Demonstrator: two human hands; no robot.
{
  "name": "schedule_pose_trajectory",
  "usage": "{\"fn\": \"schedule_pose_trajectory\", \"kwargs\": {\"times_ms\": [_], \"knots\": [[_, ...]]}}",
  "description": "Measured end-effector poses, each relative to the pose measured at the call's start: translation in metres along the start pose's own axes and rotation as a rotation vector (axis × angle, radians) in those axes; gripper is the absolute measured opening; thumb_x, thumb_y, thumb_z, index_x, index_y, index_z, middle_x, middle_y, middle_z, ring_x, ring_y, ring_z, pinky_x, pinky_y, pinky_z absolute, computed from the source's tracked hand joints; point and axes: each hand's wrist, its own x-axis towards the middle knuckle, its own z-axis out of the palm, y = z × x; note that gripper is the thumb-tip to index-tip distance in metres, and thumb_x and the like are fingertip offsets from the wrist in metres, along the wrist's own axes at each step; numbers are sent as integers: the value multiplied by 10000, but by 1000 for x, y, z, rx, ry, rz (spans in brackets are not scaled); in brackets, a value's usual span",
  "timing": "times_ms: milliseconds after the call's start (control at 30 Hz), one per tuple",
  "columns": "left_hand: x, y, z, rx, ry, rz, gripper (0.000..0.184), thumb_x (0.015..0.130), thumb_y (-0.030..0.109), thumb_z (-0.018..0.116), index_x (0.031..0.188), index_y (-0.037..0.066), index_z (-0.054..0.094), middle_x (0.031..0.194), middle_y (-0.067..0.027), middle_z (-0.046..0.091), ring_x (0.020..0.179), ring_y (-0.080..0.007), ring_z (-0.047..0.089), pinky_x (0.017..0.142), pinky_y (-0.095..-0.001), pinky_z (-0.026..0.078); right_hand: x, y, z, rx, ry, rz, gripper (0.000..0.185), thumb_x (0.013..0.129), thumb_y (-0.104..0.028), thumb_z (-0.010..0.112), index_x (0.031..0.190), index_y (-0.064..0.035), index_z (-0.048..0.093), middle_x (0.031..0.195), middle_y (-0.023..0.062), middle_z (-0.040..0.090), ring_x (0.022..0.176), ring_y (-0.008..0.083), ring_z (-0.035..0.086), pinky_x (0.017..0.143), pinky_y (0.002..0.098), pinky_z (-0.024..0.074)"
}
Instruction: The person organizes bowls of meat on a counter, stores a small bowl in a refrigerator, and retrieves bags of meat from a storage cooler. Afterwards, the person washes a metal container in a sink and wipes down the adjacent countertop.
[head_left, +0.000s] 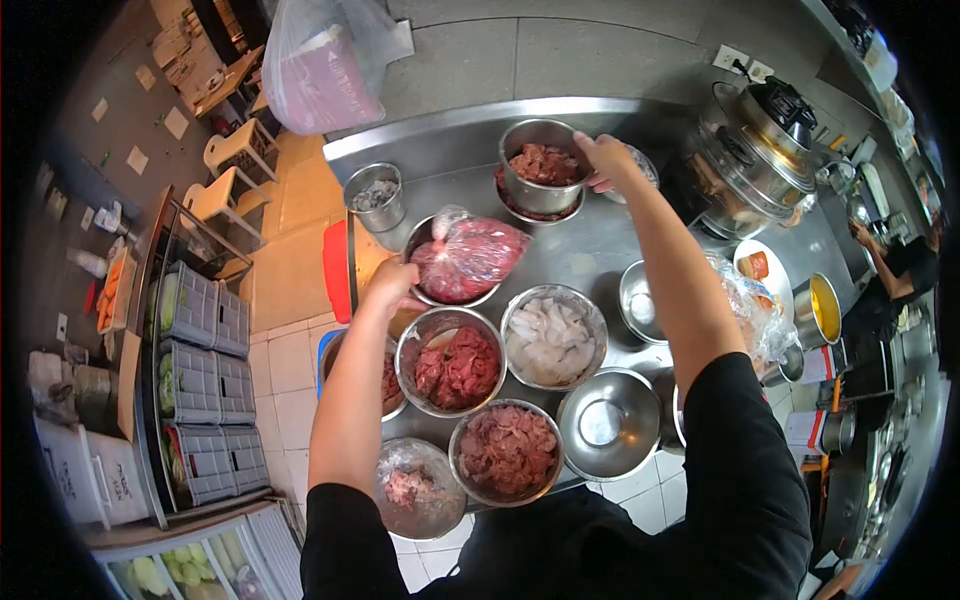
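My right hand (606, 163) grips the rim of a deep steel pot of minced meat (545, 165) at the back. Beneath that pot sits a wider bowl with red meat (517, 205). On the left, my left hand (390, 285) is closed at the edge of a steel bowl holding a clear plastic bag of red meat (468, 257); whether it pinches bag or rim is hard to tell. Nearer me are a bowl of dark red meat (457, 362), a bowl of white pieces (555, 336) and a bowl of pinkish sliced meat (507, 453).
An empty steel bowl (609, 424) lies near the front edge. A glass-lidded cooker (755, 150) and a white plate (765, 275) occupy the right. A small pot (374, 197) stands back left. Grey crates (205, 385) are at the left. Another person (900, 265) works far right.
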Motion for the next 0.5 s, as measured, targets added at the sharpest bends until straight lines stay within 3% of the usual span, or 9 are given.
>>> {"fn": "schedule_pose_trajectory", "kwargs": {"times_ms": [33,67,100,167,200,233,300,400,500], "knots": [[4,-6,2,-4,-23,-15,406,702,38,493,1100,-41,510,952,-218,581,719,-342,657,548,-471,595,-1,3,-2,-61,68,-30,500,886,-413,576,1020,65,629,994,239,657,824,305,686,623,351,570],[8,-12,3,-6,-14,-16,406,702,38,493,1100,-41,510,952,-218,581,719,-342,657,548,-471,595,17,21,3,-264,270,-215,381,884,-349,558,1045,-17,652,1023,209,657,924,311,657,752,377,546],[13,-16,6,54,-10,-23,387,707,54,508,1085,-28,520,946,-196,575,730,-325,640,558,-466,581,11,20,4,-263,268,-219,381,884,-349,558,1045,-17,652,1023,209,657,924,311,657,752,377,546],[22,-23,8,112,-12,-25,369,711,71,522,1070,-14,529,940,-175,569,741,-308,623,567,-462,567,-13,15,-1,-331,609,-630,292,859,-293,536,1027,-105,681,1030,173,659,951,330,633,850,413,500],[26,-27,10,157,-44,-45,354,718,92,536,1059,-4,535,925,-151,564,757,-293,597,599,-459,545,-17,13,-2,-389,505,-766,257,808,-213,532,984,-139,704,1018,148,666,943,336,629,845,432,498],[21,-24,15,204,-77,-67,339,725,112,549,1047,7,540,909,-127,559,774,-279,570,631,-455,523,-35,-6,-6,-556,242,-709,236,787,-159,533,929,-133,720,989,161,669,949,333,628,836,425,501],[13,-12,20,332,-101,-81,361,733,147,570,1071,23,544,898,-102,549,828,-267,523,708,-463,485,-19,-6,5,-741,-197,-865,237,765,-126,530,901,-139,724,953,163,674,929,334,634,814,431,505],[4,5,22,362,-103,-157,345,798,188,567,1100,24,533,957,-140,573,767,-280,589,613,-430,516,9,-10,11,-897,-156,-773,224,775,-138,524,877,-143,723,911,154,680,880,346,644,787,444,507],[1,20,0,432,130,15,380,913,310,521,1178,37,509,959,-204,637,638,-287,682,418,-358,515,-29,-20,3,-755,48,-824,198,803,-168,534,876,-123,713,883,146,683,827,356,649,744,432,514]]}}
